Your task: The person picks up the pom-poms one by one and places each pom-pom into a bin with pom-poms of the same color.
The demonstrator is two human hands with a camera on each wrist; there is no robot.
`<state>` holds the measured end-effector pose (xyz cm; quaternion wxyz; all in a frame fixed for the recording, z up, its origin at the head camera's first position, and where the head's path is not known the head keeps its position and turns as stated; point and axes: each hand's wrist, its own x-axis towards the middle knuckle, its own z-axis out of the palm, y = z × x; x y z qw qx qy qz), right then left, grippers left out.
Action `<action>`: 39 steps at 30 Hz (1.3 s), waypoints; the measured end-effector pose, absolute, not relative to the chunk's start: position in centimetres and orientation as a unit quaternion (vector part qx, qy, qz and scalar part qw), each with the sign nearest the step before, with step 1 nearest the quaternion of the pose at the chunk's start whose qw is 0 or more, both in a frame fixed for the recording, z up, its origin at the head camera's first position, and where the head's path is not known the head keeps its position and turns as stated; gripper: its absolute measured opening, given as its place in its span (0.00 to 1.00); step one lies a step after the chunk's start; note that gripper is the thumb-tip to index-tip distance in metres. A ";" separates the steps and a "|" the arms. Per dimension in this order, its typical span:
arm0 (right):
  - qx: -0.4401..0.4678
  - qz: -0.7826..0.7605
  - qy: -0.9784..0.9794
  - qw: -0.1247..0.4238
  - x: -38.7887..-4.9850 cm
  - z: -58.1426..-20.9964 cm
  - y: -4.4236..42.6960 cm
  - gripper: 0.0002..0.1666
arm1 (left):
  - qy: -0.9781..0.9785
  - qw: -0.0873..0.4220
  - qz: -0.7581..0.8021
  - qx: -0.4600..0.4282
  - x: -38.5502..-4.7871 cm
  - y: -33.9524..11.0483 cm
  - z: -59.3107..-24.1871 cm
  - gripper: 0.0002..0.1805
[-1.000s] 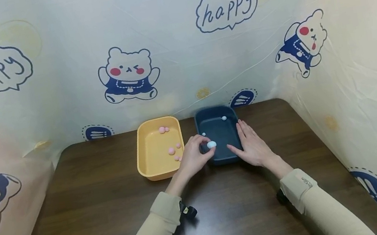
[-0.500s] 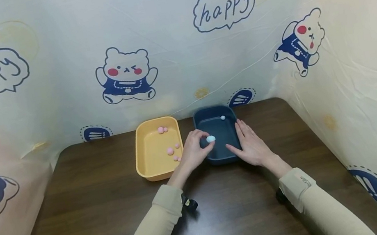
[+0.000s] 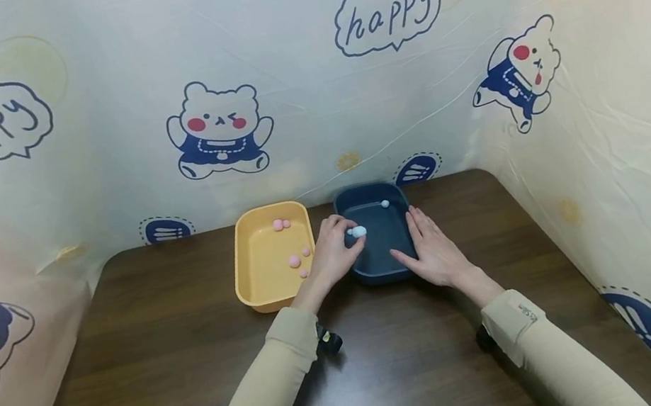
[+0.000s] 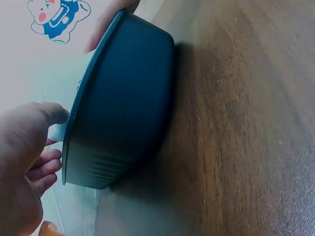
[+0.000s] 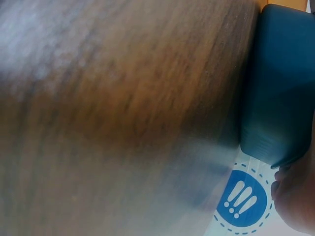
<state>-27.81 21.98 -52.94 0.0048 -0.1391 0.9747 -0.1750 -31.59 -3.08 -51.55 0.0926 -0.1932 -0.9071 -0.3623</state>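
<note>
Between thumb and fingers my left hand (image 3: pixel 329 254) pinches a light blue ball (image 3: pixel 359 231) over the left side of the dark blue tray (image 3: pixel 385 272). A smaller light blue ball (image 3: pixel 350 231) shows beside it, partly hidden by the fingers. One more small light blue ball (image 3: pixel 385 204) lies at the tray's far end. Against the tray's right side rests my right hand (image 3: pixel 436 253), fingers straight along the rim and thumb spread toward the front. In the left wrist view the tray wall (image 4: pixel 123 98) hides the tray's inside.
A yellow tray (image 3: pixel 250 294) stands just left of the blue one, with several pink balls (image 3: pixel 294 261) in it. Both trays sit near the back of the brown wooden table (image 3: pixel 185 370). A printed cloth (image 3: pixel 307 91) hangs behind and on both sides.
My left hand has moved away from me, carrying the light blue ball farther over the blue tray toward the smaller ball. The right hand has stayed in place.
</note>
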 end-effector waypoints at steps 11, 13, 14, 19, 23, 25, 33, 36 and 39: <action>-0.140 -0.176 0.974 0.011 -27.8 -53.0 21.9 0.62 | -0.913 0.092 -0.347 -0.192 -32.2 -3.2 -52.2 0.18; -0.140 -0.176 0.974 0.011 -27.8 -53.1 21.9 0.62 | -0.914 0.086 -0.348 -0.191 -32.4 -3.2 -52.3 0.19; -0.140 -0.177 0.974 0.011 -27.8 -53.1 21.9 0.62 | -0.912 0.091 -0.350 -0.193 -32.9 -3.3 -53.2 0.19; -0.141 -0.179 0.974 0.010 -27.7 -53.1 21.8 0.62 | -0.920 0.094 -0.332 -0.186 -33.1 -3.1 -53.6 0.20; -0.141 -0.176 0.974 0.009 -27.8 -53.1 21.8 0.61 | -0.920 0.099 -0.330 -0.188 -34.2 -3.3 -55.6 0.24; -0.140 -0.176 0.974 0.008 -27.8 -53.1 21.8 0.61 | -0.918 0.091 -0.337 -0.190 -34.0 -3.3 -55.3 0.24; -0.142 -0.175 0.974 -0.001 -27.7 -52.9 21.8 0.62 | -0.912 0.111 -0.335 -0.210 -30.0 -3.9 -51.7 0.21; -0.141 -0.175 0.974 -0.006 -27.7 -52.9 21.9 0.62 | -0.916 0.111 -0.324 -0.208 -29.4 -4.3 -51.4 0.21; -0.139 -0.173 0.975 -0.006 -27.7 -52.9 21.9 0.62 | -0.917 0.105 -0.324 -0.206 -28.8 -4.9 -51.2 0.22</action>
